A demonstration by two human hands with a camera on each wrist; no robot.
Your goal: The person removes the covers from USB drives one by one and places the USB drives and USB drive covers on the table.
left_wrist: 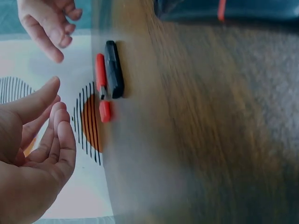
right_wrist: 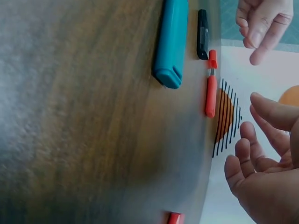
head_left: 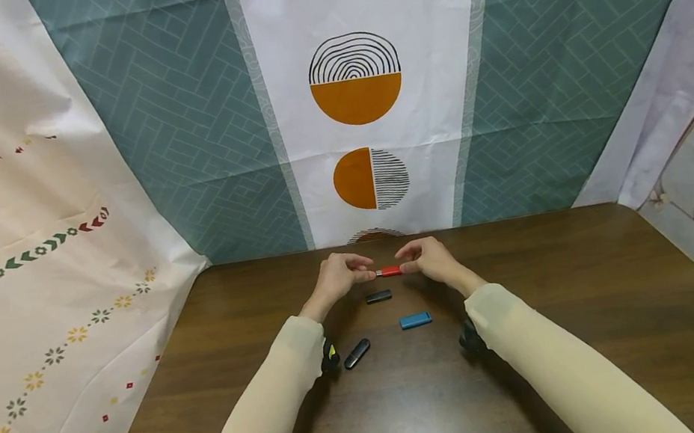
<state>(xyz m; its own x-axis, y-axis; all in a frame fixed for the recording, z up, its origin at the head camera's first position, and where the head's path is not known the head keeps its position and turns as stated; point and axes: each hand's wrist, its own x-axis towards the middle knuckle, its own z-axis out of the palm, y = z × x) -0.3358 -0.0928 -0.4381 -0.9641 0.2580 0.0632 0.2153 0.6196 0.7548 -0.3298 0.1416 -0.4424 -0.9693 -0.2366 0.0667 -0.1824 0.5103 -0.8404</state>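
A red USB stick (head_left: 392, 271) lies near the table's far edge, its metal plug (right_wrist: 212, 72) pointing left. A small red cap (left_wrist: 105, 112) lies in line with the plug; whether it touches the plug I cannot tell. My left hand (head_left: 344, 273) hovers by the plug end, thumb and fingers spread apart and loosely bent, with nothing between them. At the other end of the stick is my right hand (head_left: 430, 261), also holding nothing, its fingers loosely bent. Both wrist views show the fingertips apart from the stick. Close to it on the near side lies a black USB stick (head_left: 378, 296).
A blue USB stick (head_left: 415, 321) lies between the forearms, and a dark, rounded USB stick (head_left: 357, 353) lies beside the left wrist. Part of another red object (right_wrist: 174, 218) shows at the right wrist view's lower edge. Patterned cloth (head_left: 195, 119) hangs behind the brown table (head_left: 572, 302).
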